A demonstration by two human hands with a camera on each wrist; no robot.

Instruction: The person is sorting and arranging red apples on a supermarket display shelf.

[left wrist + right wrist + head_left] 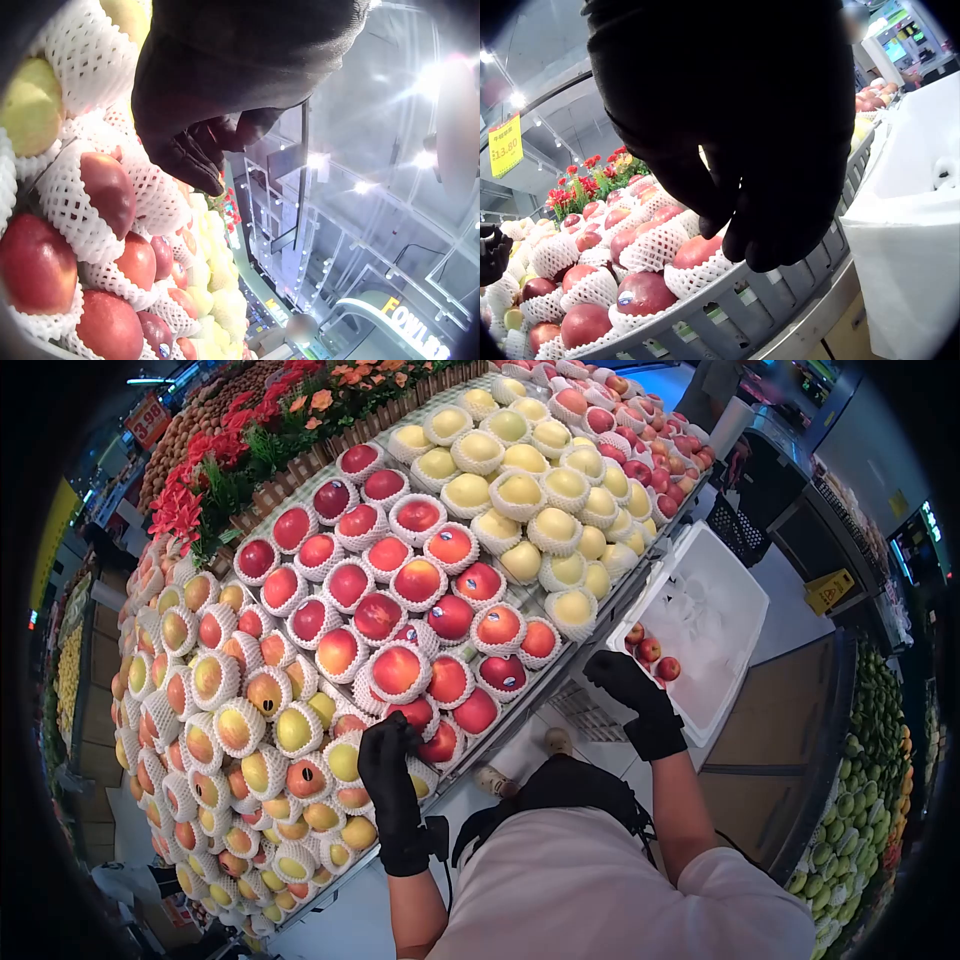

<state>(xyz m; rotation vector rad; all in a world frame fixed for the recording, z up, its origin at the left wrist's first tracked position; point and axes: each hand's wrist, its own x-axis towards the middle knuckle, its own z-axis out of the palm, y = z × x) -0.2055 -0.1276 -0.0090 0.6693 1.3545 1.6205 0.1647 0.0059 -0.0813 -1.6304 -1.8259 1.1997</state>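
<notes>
Red apples (397, 670) in white foam nets lie on the sloping table just beyond and right of the left hand (390, 775). Its fingers bend loosely, tips close together; whether they touch the fruit cannot be told. The right hand (635, 690), loosely curled with fingertips hanging together, hovers by the table's gray slatted rim (757, 300), to the right of the red apples.

Near it on the right, a white box (740, 610) holds a few loose apples (648, 650) at its near left end. Netted pale yellow fruit (467, 492) lies on the far side, yellow-red fruit (235, 730) on the left.

Blue stickers mark some red apples, too small to read. A yellow price sign (506, 146) reads 13.80; overhead lettering (416, 330) shows "FOWLE", its end unclear.
</notes>
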